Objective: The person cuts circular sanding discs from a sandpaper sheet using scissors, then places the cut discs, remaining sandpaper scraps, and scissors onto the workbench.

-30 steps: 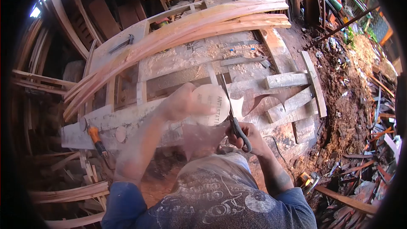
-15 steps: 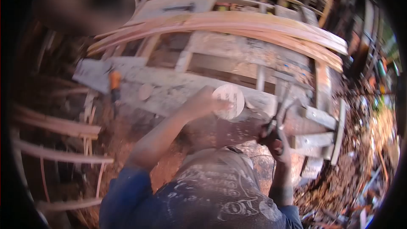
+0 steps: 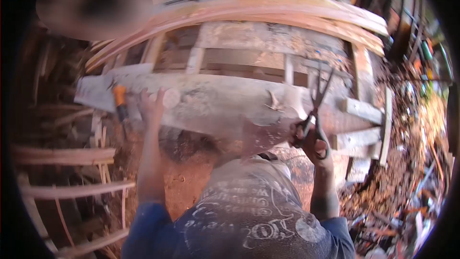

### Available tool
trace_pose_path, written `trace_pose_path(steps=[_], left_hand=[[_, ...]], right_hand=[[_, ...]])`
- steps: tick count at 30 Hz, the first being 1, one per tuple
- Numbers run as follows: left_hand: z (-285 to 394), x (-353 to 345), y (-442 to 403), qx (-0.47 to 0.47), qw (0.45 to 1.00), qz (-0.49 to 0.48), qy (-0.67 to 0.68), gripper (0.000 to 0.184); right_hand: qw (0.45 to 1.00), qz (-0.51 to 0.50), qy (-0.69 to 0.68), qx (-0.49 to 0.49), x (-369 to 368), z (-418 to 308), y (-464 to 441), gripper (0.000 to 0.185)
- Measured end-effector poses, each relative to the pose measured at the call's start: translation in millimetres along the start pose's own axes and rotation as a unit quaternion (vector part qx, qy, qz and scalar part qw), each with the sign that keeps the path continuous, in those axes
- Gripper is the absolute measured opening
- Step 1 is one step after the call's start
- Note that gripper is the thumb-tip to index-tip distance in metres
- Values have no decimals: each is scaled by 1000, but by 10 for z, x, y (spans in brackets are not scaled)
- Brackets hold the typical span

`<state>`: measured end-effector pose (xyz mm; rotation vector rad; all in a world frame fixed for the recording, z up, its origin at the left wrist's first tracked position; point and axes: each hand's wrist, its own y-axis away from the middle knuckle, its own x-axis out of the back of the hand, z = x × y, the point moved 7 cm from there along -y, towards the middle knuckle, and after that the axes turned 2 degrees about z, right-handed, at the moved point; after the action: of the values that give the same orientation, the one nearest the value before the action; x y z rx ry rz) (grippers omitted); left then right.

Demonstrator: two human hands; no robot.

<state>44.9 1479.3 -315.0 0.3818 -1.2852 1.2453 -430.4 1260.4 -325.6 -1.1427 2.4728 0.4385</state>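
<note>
My right hand (image 3: 311, 141) grips a pair of scissors (image 3: 315, 108), their blades apart and pointing away from me. At the left part of the pale board (image 3: 215, 96), my left hand (image 3: 152, 105) is over the surface with its fingers apart. Right beside its fingertips lies a pale round disc (image 3: 171, 98); whether they touch it, or whether a second disc is under it, I cannot tell. A tool with an orange and black handle (image 3: 120, 100) rests left of that hand. A dark reddish sheet (image 3: 263, 136) lies at the board's near edge, close to the scissors.
Long curved wooden planks (image 3: 239, 7) cross the slatted bench behind the board. Short wooden blocks (image 3: 362, 111) jut out at the right. Wood scraps and litter (image 3: 383, 187) cover the ground there. Wooden strips (image 3: 72, 156) stand at the left.
My left hand has swung left along the board with the round disc it held, to where another disc lay, and its fingers have spread. The right hand still holds the scissors.
</note>
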Motion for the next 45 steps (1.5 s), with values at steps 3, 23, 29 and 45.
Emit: trace_pose_path(steps=[3,23,29,45], left_hand=[[1135,-8,639,-155,905,-240,316,48],[1961,-533,1929,308,538,-522,586,23],[1687,-1216,2364,-29,668,-575,472,35],[2487,-173,1549,266,490,-446,700,38]], right_hand=[[997,-58,-35,30,-106,-49,-123,82],[990,75,-24,113,268,-183,402,80],[982,137,125,-27,530,215,491,57],[988,55,111,88,99,-452,733,69]])
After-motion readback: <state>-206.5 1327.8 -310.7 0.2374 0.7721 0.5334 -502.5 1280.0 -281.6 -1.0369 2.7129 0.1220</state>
